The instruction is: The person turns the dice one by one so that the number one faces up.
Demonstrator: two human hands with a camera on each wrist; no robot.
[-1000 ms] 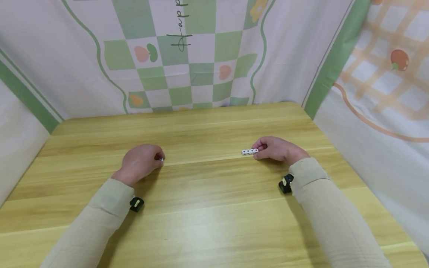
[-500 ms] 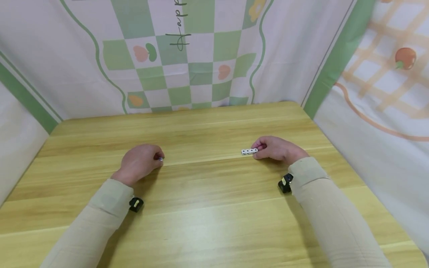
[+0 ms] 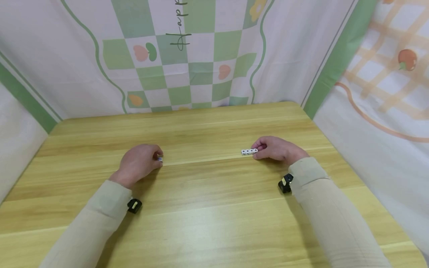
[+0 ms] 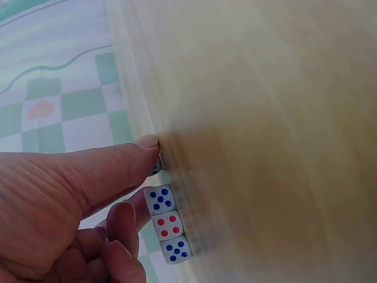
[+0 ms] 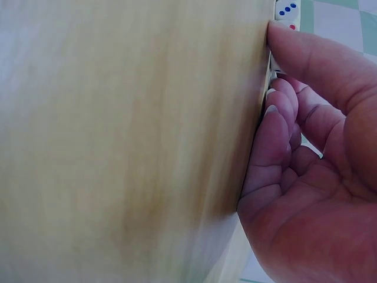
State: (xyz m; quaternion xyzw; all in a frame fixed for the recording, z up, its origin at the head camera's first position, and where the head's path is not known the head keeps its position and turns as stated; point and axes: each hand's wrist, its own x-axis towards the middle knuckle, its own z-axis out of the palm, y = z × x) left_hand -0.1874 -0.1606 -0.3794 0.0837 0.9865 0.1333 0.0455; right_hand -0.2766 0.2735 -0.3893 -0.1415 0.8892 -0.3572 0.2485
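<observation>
My left hand (image 3: 139, 163) is low over the wooden table, thumb and fingers curled about a few small white dice (image 3: 160, 159). In the left wrist view a die with blue pips (image 4: 160, 199), a red-pipped die (image 4: 169, 226) and another blue-pipped die (image 4: 176, 250) stand in line; one more die (image 4: 156, 168) is mostly hidden behind the thumb. Across the table, my right hand (image 3: 275, 149) pinches the end of a row of white dice (image 3: 249, 152) that sticks out leftward from its fingertips. A blue-pipped die (image 5: 287, 9) shows past the right thumb, which covers part of the row.
The wood-grain table (image 3: 201, 208) reaches back to a green-and-white checked cloth (image 3: 177, 74). Cloth also hangs along the left and right sides. A small black wrist camera (image 3: 134, 205) is at the left cuff, another black camera (image 3: 286, 183) at the right cuff.
My left hand has shifted slightly to the left, and a little more of its dice shows between thumb and fingers. The right hand and its row have stayed almost still.
</observation>
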